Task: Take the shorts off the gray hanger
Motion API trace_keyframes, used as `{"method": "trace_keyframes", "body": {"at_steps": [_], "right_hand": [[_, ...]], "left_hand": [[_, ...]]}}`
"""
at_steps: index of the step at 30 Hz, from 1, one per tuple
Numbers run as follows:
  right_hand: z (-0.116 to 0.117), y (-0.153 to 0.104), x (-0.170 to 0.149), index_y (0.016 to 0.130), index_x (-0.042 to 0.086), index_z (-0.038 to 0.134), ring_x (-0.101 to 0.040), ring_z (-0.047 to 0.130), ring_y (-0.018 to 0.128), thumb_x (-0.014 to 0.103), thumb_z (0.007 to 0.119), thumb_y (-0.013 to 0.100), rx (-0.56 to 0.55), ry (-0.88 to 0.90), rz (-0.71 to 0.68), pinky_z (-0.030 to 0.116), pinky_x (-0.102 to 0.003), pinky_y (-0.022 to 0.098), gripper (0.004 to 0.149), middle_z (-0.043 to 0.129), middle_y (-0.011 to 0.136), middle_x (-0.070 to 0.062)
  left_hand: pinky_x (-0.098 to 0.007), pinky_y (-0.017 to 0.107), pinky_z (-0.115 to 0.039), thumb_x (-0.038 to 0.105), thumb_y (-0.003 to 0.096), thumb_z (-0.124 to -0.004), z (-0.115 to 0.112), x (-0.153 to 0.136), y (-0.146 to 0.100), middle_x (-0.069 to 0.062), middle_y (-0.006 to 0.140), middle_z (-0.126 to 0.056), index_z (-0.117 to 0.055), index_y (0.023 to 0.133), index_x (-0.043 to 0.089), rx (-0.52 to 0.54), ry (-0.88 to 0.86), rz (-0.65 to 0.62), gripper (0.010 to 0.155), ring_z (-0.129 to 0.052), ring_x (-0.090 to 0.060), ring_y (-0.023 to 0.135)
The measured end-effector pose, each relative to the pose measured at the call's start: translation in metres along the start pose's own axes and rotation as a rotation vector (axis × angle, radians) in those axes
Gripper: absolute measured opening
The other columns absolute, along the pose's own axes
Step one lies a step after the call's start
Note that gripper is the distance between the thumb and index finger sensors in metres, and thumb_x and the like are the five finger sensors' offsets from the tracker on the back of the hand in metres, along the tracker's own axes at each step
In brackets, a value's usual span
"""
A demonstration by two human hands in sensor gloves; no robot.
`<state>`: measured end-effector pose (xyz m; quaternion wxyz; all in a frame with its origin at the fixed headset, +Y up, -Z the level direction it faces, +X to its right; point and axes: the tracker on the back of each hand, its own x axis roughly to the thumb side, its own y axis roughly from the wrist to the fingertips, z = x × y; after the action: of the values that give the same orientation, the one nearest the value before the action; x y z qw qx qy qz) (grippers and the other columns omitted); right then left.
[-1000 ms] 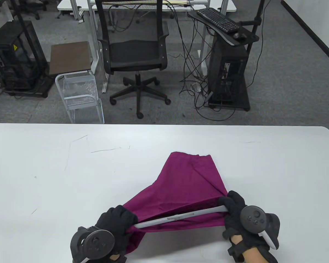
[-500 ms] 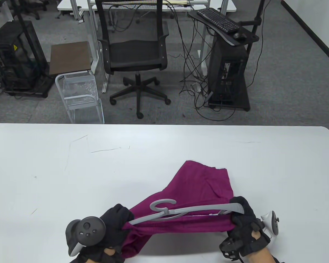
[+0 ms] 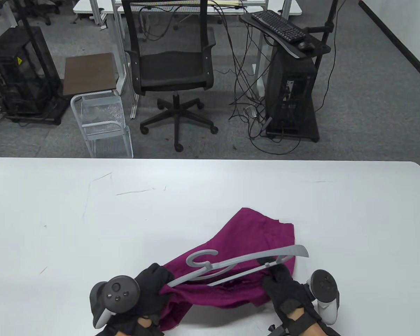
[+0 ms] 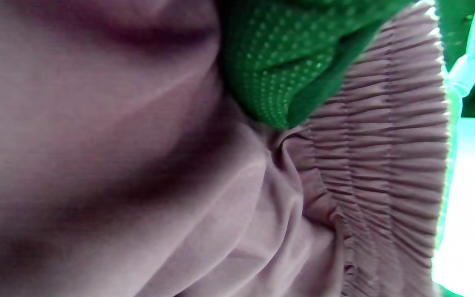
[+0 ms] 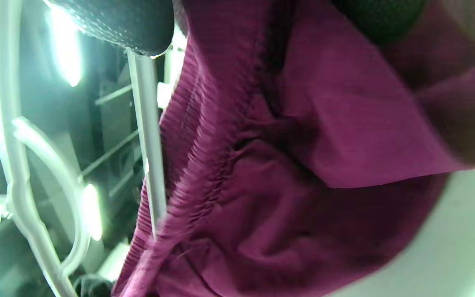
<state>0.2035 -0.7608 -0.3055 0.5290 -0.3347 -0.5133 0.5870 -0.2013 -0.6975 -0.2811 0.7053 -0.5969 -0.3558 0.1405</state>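
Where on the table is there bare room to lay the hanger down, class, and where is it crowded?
Bare: the table's whole left half, the strip between its far edge and the shorts, and the part right of the shorts. Crowded: near edge at centre, where the left hand, right hand, hanger and shorts bunch together.

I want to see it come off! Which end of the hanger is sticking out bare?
The hanger's right end, up past the right hand. Its left end is tucked into the shorts at the left hand.
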Motion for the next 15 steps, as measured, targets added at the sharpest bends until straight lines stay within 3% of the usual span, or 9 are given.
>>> {"method": "trace_keyframes", "body": {"at_steps": [5,6,8,11,13,14,15], "right_hand": [[-0.018,-0.006,-0.005,0.107,0.006,0.019,-0.057,0.038,0.092,0.043,0.073,0.055,-0.151,-0.022,0.081,0.049,-0.069,0.063,0.083,0.027,0.107,-0.022],[-0.02,-0.007,-0.007,0.103,0.006,0.004,-0.055,0.035,0.093,0.045,0.073,0.054,-0.173,-0.062,0.113,0.049,-0.069,0.064,0.093,0.015,0.106,-0.022],[-0.024,-0.008,-0.007,0.101,0.005,0.001,-0.057,0.031,0.094,0.046,0.077,0.052,-0.261,-0.203,0.128,0.047,-0.07,0.064,0.1,0.009,0.104,-0.023],[-0.023,-0.004,0.006,0.103,0.024,-0.001,-0.054,0.011,0.099,0.048,0.082,0.048,-0.172,-0.463,-0.013,0.031,-0.076,0.067,0.102,-0.002,0.109,-0.013],[-0.018,-0.003,0.019,0.107,0.035,0.014,-0.051,0.015,0.102,0.048,0.084,0.046,-0.168,-0.669,-0.174,0.031,-0.077,0.068,0.093,0.008,0.113,-0.01],[-0.014,-0.002,0.026,0.108,0.036,0.037,-0.049,0.03,0.103,0.046,0.084,0.046,-0.157,-0.748,-0.248,0.036,-0.076,0.068,0.079,0.032,0.114,-0.009],[-0.012,-0.001,0.029,0.106,0.031,0.047,-0.05,0.047,0.099,0.044,0.082,0.047,-0.161,-0.786,-0.265,0.046,-0.074,0.067,0.07,0.051,0.109,-0.011]], "left_hand": [[-0.051,0.055,-0.086,0.03,0.0351,-0.094,0.002,-0.007,0.001,0.008,0.063,-0.088,-0.083,0.058,0.044,-0.04,0.116,0.05,0.029,-0.09,-0.013,0.038],[-0.051,0.055,-0.086,0.03,0.0349,-0.094,0.002,-0.007,0.002,0.007,0.063,-0.088,-0.083,0.058,0.044,-0.037,0.112,0.05,0.029,-0.09,-0.013,0.037],[-0.051,0.055,-0.086,0.03,0.0349,-0.094,0.001,-0.007,0.002,0.007,0.063,-0.088,-0.083,0.058,0.044,-0.057,0.138,0.048,0.029,-0.09,-0.013,0.037],[-0.052,0.056,-0.085,0.03,0.0348,-0.094,-0.002,-0.004,0.003,0.007,0.063,-0.089,-0.083,0.057,0.044,-0.087,0.152,0.027,0.029,-0.09,-0.013,0.038],[-0.051,0.056,-0.086,0.03,0.0348,-0.094,-0.004,-0.003,0.003,0.007,0.063,-0.089,-0.083,0.057,0.044,-0.11,0.154,0.009,0.029,-0.09,-0.013,0.038],[-0.051,0.055,-0.086,0.03,0.0347,-0.094,-0.004,-0.002,0.003,0.007,0.063,-0.089,-0.083,0.057,0.044,-0.116,0.148,0.003,0.029,-0.09,-0.013,0.038],[-0.052,0.055,-0.085,0.03,0.0344,-0.094,-0.005,-0.002,0.003,0.007,0.063,-0.089,-0.084,0.057,0.044,-0.122,0.156,0.009,0.029,-0.09,-0.014,0.037]]}}
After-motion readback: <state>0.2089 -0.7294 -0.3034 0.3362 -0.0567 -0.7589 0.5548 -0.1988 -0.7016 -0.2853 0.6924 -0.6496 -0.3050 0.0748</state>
